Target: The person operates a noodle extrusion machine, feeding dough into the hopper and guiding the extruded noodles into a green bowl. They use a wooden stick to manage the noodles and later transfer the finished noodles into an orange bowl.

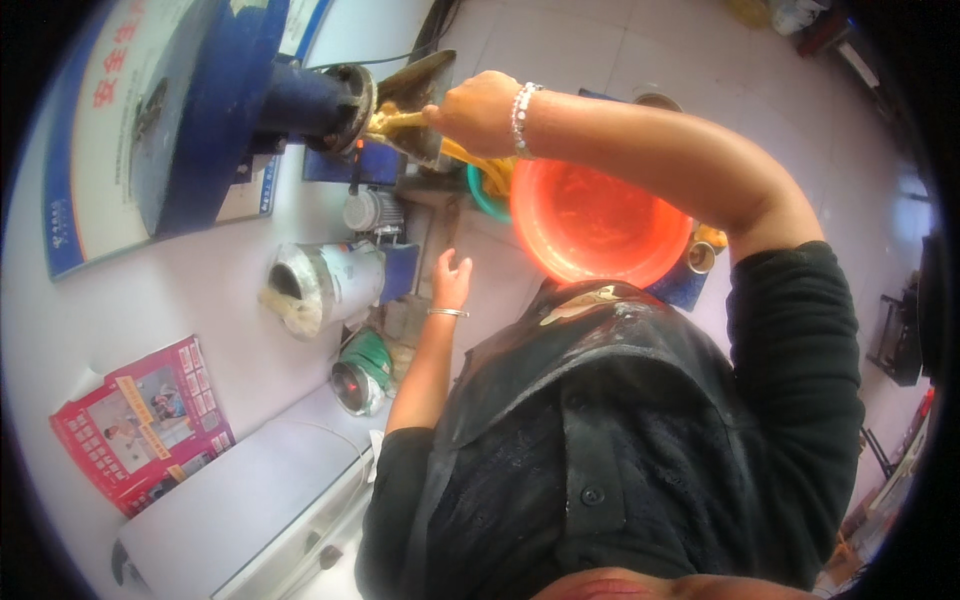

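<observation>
The yellow piece [400,121] is far off, left of the middle, at the blue machine's [300,105] round mouth. The right arm [640,150] reaches over, elbow bent; the right hand [478,115] is closed around the piece. It runs sideways, left end toward the mouth. The left hand [452,282] is nearer, fingers spread. A red tub [600,225] sits right.

Right fingers [446,113] curled — held forward, left fingers [463,268] parted
</observation>
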The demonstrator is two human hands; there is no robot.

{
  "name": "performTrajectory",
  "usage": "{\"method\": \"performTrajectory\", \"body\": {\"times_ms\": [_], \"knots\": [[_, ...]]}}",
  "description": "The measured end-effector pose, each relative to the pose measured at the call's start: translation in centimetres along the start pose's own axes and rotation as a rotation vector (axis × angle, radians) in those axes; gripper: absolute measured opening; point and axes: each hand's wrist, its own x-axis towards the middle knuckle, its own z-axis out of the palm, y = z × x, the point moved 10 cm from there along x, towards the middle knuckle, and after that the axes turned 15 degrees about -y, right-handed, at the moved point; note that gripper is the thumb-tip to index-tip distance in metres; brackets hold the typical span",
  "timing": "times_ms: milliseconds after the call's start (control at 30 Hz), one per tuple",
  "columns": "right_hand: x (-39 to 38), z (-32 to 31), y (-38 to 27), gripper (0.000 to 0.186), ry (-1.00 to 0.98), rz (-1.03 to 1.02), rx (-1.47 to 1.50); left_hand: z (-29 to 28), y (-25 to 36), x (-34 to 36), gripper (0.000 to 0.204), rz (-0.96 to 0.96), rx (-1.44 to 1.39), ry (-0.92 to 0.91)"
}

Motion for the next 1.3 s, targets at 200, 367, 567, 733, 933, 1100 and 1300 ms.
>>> {"method": "performTrajectory", "body": {"times_ms": [200, 367, 567, 733, 933, 1100, 1300], "knots": [[0.4, -0.2, -0.6, 0.043, 0.001, 0.016, 0.013, 0.2, -10.2, 0.7, 0.049, -0.010, 0.160, 0.015], [1.0, 0.6, -0.7, 0.042, -0.024, 0.029, -0.030, 1.7, -6.3, 0.5, 0.046, 0.026, 0.198, -0.041], [0.1, -0.4, 0.7, 0.041, 0.037, 0.060, 0.047, 2.6, -2.5, 1.7, 0.042, 0.140, 0.286, -0.059], [-0.9, -0.4, -1.4, 0.043, 0.040, -0.007, 0.025, 1.7, -8.6, 2.9, 0.037, 0.100, 0.256, -0.053], [0.6, 0.3, -1.5, 0.044, 0.045, 0.027, -0.031, 2.4, -13.2, 2.2, 0.042, -0.074, 0.133, -0.082], [0.8, 0.3, -1.2, 0.044, 0.051, 0.035, -0.034, 1.7, -14.2, 1.7, 0.041, -0.098, 0.138, -0.061], [0.7, -0.1, -1.3, 0.043, 0.023, 0.050, -0.037, 1.3, -13.2, 2.3, 0.041, -0.058, 0.157, -0.053]]}}
